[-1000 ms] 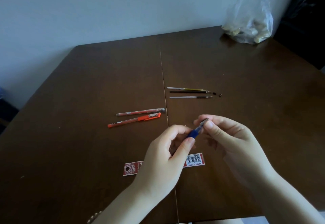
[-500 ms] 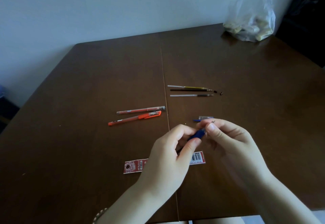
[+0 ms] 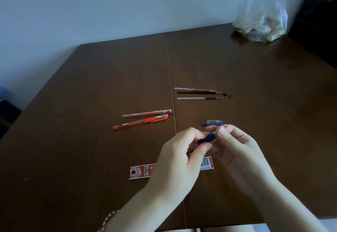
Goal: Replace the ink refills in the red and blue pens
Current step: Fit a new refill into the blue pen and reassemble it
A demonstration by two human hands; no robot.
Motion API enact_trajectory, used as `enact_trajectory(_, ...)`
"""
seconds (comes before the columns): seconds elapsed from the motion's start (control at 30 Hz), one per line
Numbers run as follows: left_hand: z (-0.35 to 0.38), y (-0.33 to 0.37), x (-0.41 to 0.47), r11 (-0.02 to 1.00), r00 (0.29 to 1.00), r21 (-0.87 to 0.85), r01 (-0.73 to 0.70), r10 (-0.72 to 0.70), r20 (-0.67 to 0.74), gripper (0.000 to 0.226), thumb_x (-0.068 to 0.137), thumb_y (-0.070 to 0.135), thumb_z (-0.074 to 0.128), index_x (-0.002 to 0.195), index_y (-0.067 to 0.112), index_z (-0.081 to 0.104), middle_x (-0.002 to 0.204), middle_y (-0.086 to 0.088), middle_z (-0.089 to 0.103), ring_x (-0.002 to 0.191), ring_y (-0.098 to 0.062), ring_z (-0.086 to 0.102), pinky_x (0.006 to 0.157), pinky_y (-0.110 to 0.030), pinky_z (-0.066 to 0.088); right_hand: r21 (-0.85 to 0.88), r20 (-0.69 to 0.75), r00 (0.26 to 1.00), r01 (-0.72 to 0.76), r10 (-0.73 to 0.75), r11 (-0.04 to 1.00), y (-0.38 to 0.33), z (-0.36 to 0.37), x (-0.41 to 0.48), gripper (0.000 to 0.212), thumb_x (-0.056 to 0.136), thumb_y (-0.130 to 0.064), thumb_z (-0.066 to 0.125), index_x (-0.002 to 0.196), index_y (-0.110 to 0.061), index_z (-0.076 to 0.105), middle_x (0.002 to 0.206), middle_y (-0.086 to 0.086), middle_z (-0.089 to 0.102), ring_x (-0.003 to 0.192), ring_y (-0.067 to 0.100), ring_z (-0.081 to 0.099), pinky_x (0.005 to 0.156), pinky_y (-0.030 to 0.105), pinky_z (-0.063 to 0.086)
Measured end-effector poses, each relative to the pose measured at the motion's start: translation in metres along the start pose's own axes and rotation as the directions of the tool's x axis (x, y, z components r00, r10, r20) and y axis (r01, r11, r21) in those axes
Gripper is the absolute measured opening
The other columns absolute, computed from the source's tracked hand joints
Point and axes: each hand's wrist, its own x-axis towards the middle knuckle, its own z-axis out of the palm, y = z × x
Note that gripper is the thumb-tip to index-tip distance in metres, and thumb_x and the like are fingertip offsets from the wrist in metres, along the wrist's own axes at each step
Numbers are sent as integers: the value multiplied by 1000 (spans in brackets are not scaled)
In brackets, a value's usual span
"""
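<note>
Over the front middle of the brown table, my left hand (image 3: 179, 160) holds the blue pen (image 3: 207, 138) by its barrel. My right hand (image 3: 235, 148) pinches the pen's tip end between thumb and fingers. The blue cap (image 3: 213, 122) lies on the table just beyond my fingers. Two red pens rest side by side at centre left: a clear-bodied one (image 3: 146, 113) and an orange-red capped one (image 3: 140, 122). Three thin refills (image 3: 197, 93) lie in a row further back, with two tiny dark caps (image 3: 228, 95) by their tips.
A red refill package (image 3: 140, 171) with a barcode lies flat under my hands. A clear plastic bag (image 3: 262, 18) with pale items sits at the table's (image 3: 73, 159) far right corner. A seam runs down the table's middle. The wall is behind.
The blue cap, on the pen a second ago, now lies on the table beyond my fingers. Both hands stay on the blue pen with its tip bared.
</note>
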Motion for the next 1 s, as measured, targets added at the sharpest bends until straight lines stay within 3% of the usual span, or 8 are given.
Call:
enact_trajectory(0.1, 1, -3, -1, 1000, 1000, 10, 9, -9, -1, 12, 82, 17, 62, 94, 18, 64, 87, 17, 62, 88, 5, 60, 71, -2, 44, 4, 13, 1000, -7, 7, 1000, -1, -2, 1, 37, 58, -40, 73, 88, -18, 73, 90, 3, 74, 81, 17, 69, 67, 25, 57)
enact_trajectory(0.2, 1, -5, -1, 999, 1000, 28, 14, -15, 10, 10, 82, 18, 61, 92, 19, 63, 85, 19, 60, 87, 7, 58, 69, -1, 43, -75, 3, 1000, -3, 3, 997, 1, -2, 2, 27, 62, -36, 64, 76, -15, 73, 81, 6, 74, 74, 19, 68, 65, 25, 57)
enact_trajectory(0.37, 1, -7, 1, 1000, 1000, 14, 18, -18, -2, 11, 82, 18, 62, 93, 20, 63, 86, 18, 62, 86, 5, 60, 69, -2, 45, 3, 65, 998, -10, 9, 1000, 0, -3, 3, 42, 56, -42, 76, 87, -13, 74, 93, 6, 74, 82, 18, 69, 67, 25, 57)
enact_trajectory(0.53, 1, -7, 1, 999, 999, 29, 44, -44, -1, 10, 82, 22, 60, 92, 20, 64, 84, 20, 61, 87, 4, 59, 67, -2, 44, -15, 32, 999, 9, -9, 1000, 2, -3, 4, 46, 47, -49, 81, 69, -10, 72, 77, 4, 73, 71, 16, 69, 62, 23, 55)
enact_trajectory(0.7, -1, -8, 2, 986, 990, -92, 137, -135, 31, 7, 82, 19, 62, 87, 22, 65, 79, 18, 64, 79, 0, 62, 64, -8, 48, 31, 62, 998, -9, 7, 999, 3, -3, 2, 31, 64, -34, 67, 88, -15, 74, 96, 5, 74, 85, 21, 69, 69, 28, 57)
enact_trajectory(0.8, -1, -7, 2, 970, 982, -160, 185, -176, 66, 7, 81, 17, 63, 84, 23, 65, 76, 16, 66, 75, -2, 64, 62, -11, 50, 68, 10, 1000, -8, 8, 998, 7, 0, 2, 26, 66, -27, 62, 85, -13, 74, 92, 9, 74, 87, 28, 68, 71, 31, 58)
enact_trajectory(1.0, 9, -7, -3, 999, 985, 41, -32, 39, -166, 16, 80, 10, 64, 94, 15, 68, 85, 8, 70, 83, 1, 63, 72, -8, 49, 212, -114, 993, 36, -12, 977, 15, 13, 3, 21, 68, -22, 59, 78, -14, 75, 81, 1, 75, 76, 14, 69, 62, 22, 55)
